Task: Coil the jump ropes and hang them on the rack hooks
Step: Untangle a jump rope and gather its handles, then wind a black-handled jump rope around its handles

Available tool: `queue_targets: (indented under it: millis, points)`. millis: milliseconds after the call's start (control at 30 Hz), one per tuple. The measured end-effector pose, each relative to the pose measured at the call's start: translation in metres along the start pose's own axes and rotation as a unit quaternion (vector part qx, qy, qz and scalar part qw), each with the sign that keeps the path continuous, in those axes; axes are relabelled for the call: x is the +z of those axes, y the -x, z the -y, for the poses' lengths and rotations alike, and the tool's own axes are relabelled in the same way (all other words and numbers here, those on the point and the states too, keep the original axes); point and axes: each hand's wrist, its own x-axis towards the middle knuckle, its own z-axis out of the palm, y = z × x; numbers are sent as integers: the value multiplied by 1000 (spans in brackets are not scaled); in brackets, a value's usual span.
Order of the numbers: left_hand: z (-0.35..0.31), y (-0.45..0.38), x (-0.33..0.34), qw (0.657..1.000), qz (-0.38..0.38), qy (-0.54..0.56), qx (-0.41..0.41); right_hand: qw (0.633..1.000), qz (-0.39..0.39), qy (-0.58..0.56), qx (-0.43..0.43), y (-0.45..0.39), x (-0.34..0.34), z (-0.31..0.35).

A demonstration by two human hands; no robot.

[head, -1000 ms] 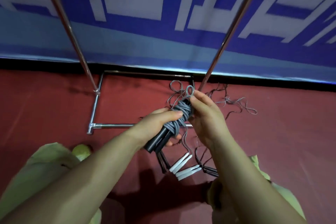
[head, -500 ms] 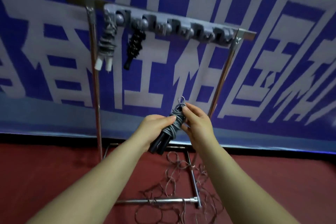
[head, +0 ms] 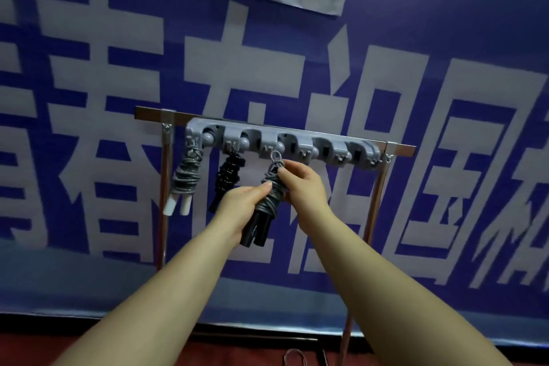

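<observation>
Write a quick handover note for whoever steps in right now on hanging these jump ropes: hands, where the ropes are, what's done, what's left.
Left hand: grips the grey coiled rope around its middle, black handles pointing down.
Right hand: pinches the top of the coil, just under its small loop.
The loop is up at the hook rack, near the third hook; whether it has caught I cannot tell.
Done: grey rope with white handles and black rope hang on the first two hooks.
Left: seat this loop, then release. More rope lies on the floor.
</observation>
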Motion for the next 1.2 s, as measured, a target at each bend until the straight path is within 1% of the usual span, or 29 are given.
queue_targets:
  millis: [100, 200, 300, 500, 600, 667, 767, 833, 900, 1033, 1200]
  points:
    - [-4, -11, -3, 1000, -22, -5, 20, 1000, 3, -4, -26, -11, 10, -3]
    - [-7, -21, -5, 999, -20, -24, 35, 999, -7, -14, -37, -19, 12, -6]
    - [-5, -29, -7, 999, -14, -20, 36, 999, -3, 0, -43, -26, 10, -10]
    - [2, -33, -7, 1000, -5, -24, 0, 999, -8, 28, -19, -34, 10, -23]
    - [9, -34, -9, 999, -5, -40, 16, 1000, 5, 28, -11, -31, 9, -33]
    - [22, -34, -10, 997, -18, -71, 34, 1000, 21, 23, 1, -21, 7, -44]
    - [55, -26, -11, 989, -66, -127, 26, 998, 37, 31, 43, 3, -3, -71]
    - [82, -15, -12, 985, -82, -153, 14, 996, 29, 26, 75, 20, -13, -92]
    - [111, -1, -10, 982, -83, -168, 3, 994, 19, 9, 105, 39, -24, -118]
    - [190, 39, -5, 986, -70, -140, -57, 982, -7, -13, 188, 91, -51, -192]
    - [315, 90, -8, 974, -53, -152, -160, 947, -51, -19, 318, 172, -89, -308]
